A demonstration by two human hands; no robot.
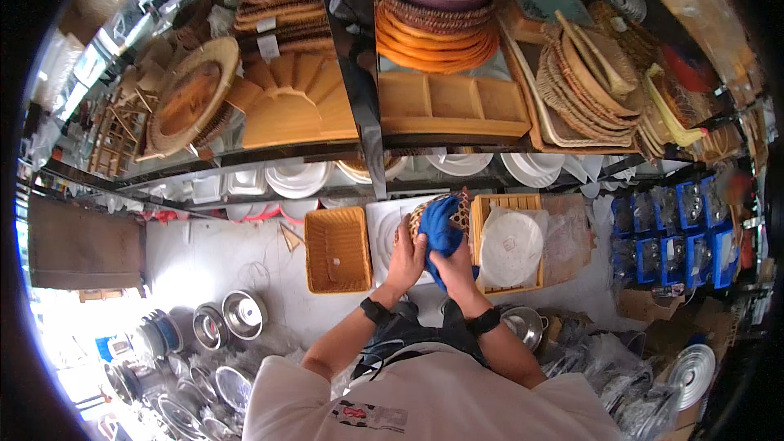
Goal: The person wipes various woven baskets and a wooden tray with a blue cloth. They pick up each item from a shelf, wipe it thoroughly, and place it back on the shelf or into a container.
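Note:
In front of my body, my left hand (407, 259) grips the left side of an openwork woven basket (417, 215), its thumb lying against a blue cloth (440, 226). My right hand (454, 269) holds the bunched cloth against the basket, and a loose end hangs below. Cloth and fingers hide much of the basket. Beneath my hands lies a white tray or plate (381, 236). On its left is a rectangular brown woven basket (338, 250). To the right, a slatted wooden crate (482, 278) carries a round white item in clear plastic (512, 246).
Ahead, a shelf (294, 139) bears wooden trays, stacked woven baskets and an orange stack (436, 43). White dishes (298, 179) fill the lower shelf. Metal bowls (244, 315) and plastic-wrapped wares crowd the floor behind on both sides. Blue bins (667, 233) stand at right, a cardboard box (86, 244) at left.

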